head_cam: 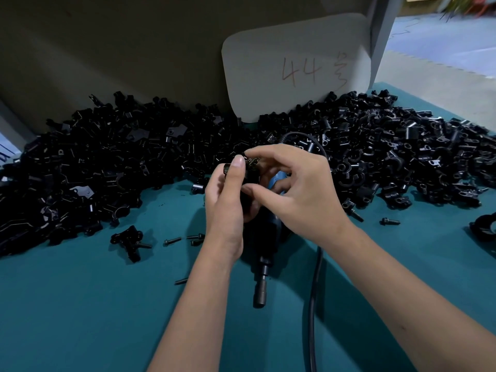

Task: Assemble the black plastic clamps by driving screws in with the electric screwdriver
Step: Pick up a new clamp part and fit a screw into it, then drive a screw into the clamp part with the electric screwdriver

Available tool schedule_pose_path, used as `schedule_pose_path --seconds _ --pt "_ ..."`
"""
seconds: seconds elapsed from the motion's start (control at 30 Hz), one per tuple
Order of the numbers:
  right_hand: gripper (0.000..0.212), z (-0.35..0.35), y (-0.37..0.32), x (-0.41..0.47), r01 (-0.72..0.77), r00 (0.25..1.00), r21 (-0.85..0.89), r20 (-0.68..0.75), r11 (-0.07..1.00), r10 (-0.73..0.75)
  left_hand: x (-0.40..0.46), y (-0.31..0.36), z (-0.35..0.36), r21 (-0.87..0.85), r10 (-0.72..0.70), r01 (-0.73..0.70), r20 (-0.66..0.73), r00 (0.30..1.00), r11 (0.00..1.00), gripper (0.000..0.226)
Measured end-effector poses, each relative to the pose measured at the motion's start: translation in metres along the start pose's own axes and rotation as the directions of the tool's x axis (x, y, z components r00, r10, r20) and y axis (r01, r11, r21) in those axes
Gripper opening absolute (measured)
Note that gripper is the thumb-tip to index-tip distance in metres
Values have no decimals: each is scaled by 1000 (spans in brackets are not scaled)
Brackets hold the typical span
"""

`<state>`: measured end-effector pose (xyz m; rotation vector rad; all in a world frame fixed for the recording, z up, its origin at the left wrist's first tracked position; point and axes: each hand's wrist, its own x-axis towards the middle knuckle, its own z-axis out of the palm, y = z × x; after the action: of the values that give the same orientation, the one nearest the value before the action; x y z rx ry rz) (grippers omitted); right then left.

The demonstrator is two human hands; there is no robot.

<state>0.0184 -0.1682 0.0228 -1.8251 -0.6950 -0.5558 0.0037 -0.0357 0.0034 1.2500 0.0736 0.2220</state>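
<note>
Nearest on the teal desk (80,304) lies the electric screwdriver (264,253), tip toward the viewer, its cord (314,304) beside it; just above it both hands meet, the left hand (228,202) gripping a black clamp (248,170) while the right hand (292,189) pinches it from the other side. Loose screws (172,240) and another clamp (128,240) lie to the left; beyond, a heap of black parts (107,162) spreads below a card (295,65) marked 44.

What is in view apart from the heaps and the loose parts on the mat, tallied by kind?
Hands: 2 (left hand, right hand)
Held clamp: 1
Electric screwdriver: 1
Power cord: 1
Cardboard sign marked 44: 1
Total: 6
</note>
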Motion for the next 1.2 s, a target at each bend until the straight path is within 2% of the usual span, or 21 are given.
schedule_pose_path --seconds 0.2,0.27,0.33,0.4,0.43,0.5,0.53,0.6,0.73,0.8,0.87,0.93,1.03,1.1,1.2 --pt "46 3 -4 1 -102 993 38 68 994 100 -1 3 1 -6 12 -12 -21 1000 1000 22" --pt "46 2 -5 2 -159 978 43 142 986 152 1 3 -2 -30 -5 3 -45 999 1000 24" --pt "36 3 -4 1 -222 969 22 114 975 218 3 3 -4 -105 -50 41 -83 995 994 30" --pt "37 7 -2 -2 -331 944 -165 -56 929 327 6 1 -6 -163 -94 73 -126 987 984 27" --pt "46 9 0 -4 -393 920 -334 -131 857 370 7 1 -7 -179 -113 86 -147 983 980 25" --pt "64 12 1 -8 -462 871 -576 -153 674 466 8 0 -9 -207 -150 112 -176 973 972 23" --pt "71 13 2 -10 -480 845 -608 -127 633 519 8 -1 -9 -217 -162 121 -184 969 969 23" --pt "79 14 3 -11 -525 799 -583 -85 621 596 9 -1 -8 -227 -173 128 -189 967 965 23" --pt "77 15 4 -8 -554 786 -511 -60 658 615 8 -3 -7 -190 -150 114 -186 971 975 30" --pt "72 12 8 -7 -603 762 -438 -69 667 644 8 -4 -8 -176 -150 117 -189 970 977 30" --pt "68 7 12 -4 -680 717 -292 -72 673 693 8 -3 -9 -180 -156 122 -186 970 976 30" --pt "57 0 12 2 -713 701 -37 -69 700 710 9 -3 -9 -197 -166 130 -180 970 972 29" --pt "31 -15 6 14 -638 732 352 3 685 681 8 -2 -8 -207 -220 189 -138 966 960 25" --pt "29 -25 -1 19 -555 748 588 44 588 662 7 -3 -7 -182 -254 234 -96 962 955 24" --pt "31 -40 -11 26 -367 760 861 59 352 647 5 -2 -2 -179 -265 258 -18 964 949 27"
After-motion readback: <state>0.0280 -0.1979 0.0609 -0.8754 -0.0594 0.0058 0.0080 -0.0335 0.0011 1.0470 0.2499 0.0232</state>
